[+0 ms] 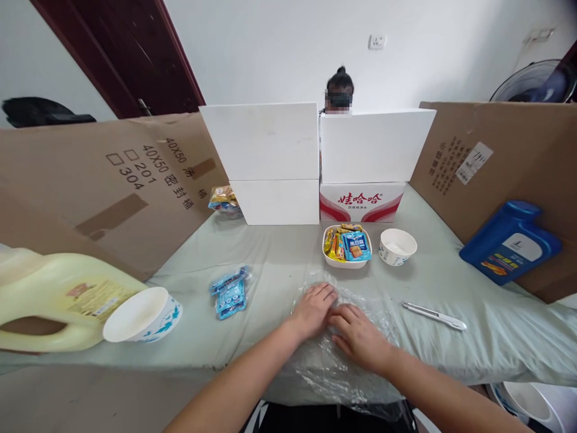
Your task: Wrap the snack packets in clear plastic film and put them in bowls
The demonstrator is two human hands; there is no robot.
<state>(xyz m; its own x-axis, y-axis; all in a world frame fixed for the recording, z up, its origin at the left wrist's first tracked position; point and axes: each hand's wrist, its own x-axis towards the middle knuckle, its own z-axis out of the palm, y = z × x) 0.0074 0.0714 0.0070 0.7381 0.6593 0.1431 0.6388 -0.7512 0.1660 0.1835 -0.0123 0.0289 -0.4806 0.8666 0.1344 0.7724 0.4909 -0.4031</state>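
A crumpled clear plastic bag [324, 361] is spread on the cloth in front of me and hangs over the table's near edge. My left hand [315, 305] rests palm down on its upper part, fingers bent and closed on the film. Close beside it, my right hand [356, 337] also has curled fingers on the film, their tips near the left hand's fingers. Beyond my hands stands a white bowl [330, 260] filled with snack packets [355, 245] in blue and yellow. Right of that is a white paper bowl [397, 245]. My palms hide part of the bag.
A white utility knife [435, 315] lies to the right, blue packets [231, 294] to the left. Around the table are a yellowish jug [58, 270], a tilted paper bowl [151, 328], a blue bottle [509, 240], white boxes [274, 150] and cardboard panels [135, 150]. A person sits behind the boxes.
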